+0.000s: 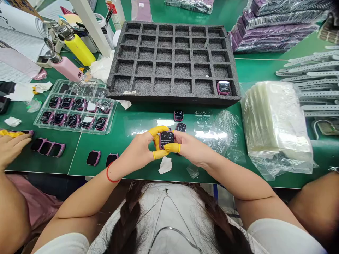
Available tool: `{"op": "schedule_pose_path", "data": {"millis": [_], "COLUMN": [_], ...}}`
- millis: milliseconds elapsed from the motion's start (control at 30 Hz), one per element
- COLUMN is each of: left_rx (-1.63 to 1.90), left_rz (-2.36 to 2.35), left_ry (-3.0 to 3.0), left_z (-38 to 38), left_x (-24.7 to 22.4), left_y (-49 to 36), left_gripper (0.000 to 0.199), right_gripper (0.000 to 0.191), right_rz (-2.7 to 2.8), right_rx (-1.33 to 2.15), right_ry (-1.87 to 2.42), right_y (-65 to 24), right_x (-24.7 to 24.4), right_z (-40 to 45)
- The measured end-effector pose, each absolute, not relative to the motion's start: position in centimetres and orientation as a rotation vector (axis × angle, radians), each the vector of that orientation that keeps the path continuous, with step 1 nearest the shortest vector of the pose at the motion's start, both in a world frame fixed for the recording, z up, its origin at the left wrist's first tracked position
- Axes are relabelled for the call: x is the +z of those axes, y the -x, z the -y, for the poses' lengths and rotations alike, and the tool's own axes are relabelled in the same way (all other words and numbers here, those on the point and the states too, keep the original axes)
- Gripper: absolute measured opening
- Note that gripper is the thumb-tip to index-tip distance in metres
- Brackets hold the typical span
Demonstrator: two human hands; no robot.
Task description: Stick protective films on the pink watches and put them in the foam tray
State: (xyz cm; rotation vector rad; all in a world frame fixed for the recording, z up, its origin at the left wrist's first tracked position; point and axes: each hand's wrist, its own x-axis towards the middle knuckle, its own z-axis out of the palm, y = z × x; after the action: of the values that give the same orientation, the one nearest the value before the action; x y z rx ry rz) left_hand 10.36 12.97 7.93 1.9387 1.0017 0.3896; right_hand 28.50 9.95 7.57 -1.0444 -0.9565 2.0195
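We had both hands clamped on one purple-rimmed watch (pixel 166 139), screen up w/ white print, held over the green table (pixel 259 72) nr its front edge. Our L hand (pixel 143 150) gripped it from the left, our R hand (pixel 187 148) from the right, thumb along the lower edge; yellow finger cots (pixel 173 147) covered some tips on both. Just beyond lay two more watches (pixel 178 115); a white paper scrap (pixel 165 165) sat nearer us. To the R we had clear printed films (pixel 203 123), then bagged clear pouches (pixel 272 116) & pale straps (pixel 315 74). To the L were two dark-screened watches (pixel 93 158), plus a clear plastic tray (pixel 39 123) of watches farther out. Beyond these stood our black foam tray (pixel 172 100), one watch in its front R cell. Far L, a co-worker's hand (pixel 13 150) was by other watches.
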Motion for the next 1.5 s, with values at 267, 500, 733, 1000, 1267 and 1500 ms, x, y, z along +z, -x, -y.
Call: {"op": "schedule_pose_path", "data": {"millis": [267, 500, 733, 1000, 1267, 1500], "left_rx": [0.406, 0.470, 0.364, 0.144, 0.162, 0.268], "left_rz": [-1.045, -1.021, -1.028, -1.034, -1.050, -1.039], "left_ry": [-2.010, -2.039, -2.186, -2.320, -2.303, -2.294], "left_z": [-12.3, -12.3, -15.8, -17.3, -16.6, -13.5], "left_x": [7.8, 7.5, 3.6, -0.4, 2.8, 7.5], "left_y": [-10.6, -11.8, -12.3, -12.1, -12.4, -12.7], "left_gripper": [0.047, 0.048, 0.058, 0.062, 0.044, 0.038], "right_gripper": [0.024, 0.029, 0.021, 0.033, 0.019, 0.027], "right_rz": [0.917, 0.986, 1.267, 1.659, 1.530, 1.119], "right_rx": [1.901, 1.778, 0.512, 0.051, 0.926, 1.902], "right_ry": [1.062, 1.182, 1.692, 1.960, 1.723, 1.276], "right_y": [-27.5, -28.4, -38.9, -40.8, -34.4, -31.2], "right_x": [6.9, 7.1, 8.9, 7.6, 7.2, 6.0], "right_z": [-9.5, -9.5, -17.9, -20.7, -12.6, -10.1]}}
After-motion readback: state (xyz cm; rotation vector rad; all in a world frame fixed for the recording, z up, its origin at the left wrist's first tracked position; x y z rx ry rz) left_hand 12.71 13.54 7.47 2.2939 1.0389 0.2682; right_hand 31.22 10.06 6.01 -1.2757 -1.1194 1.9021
